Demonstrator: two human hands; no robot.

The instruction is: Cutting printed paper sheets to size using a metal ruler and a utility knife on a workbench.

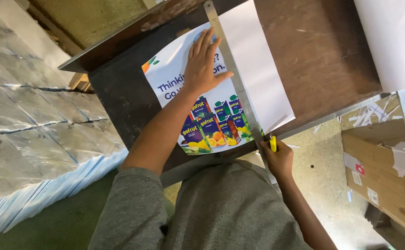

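My left hand [204, 62] lies flat, fingers spread, on a printed poster [174, 76] showing juice cartons and fruit, pressing it and a long metal ruler [232, 69] onto a dark wooden table [323, 51]. The ruler runs along the poster's right side, next to its blank white margin [260, 69]. My right hand [279, 157] is at the near table edge, at the ruler's lower end, closed around a small yellow cutter [273, 143].
A roll of white paper [392, 41] lies at the table's top right. A cardboard box [388, 171] with paper scraps stands on the floor at right. Plastic-wrapped stacks [31, 134] fill the left side.
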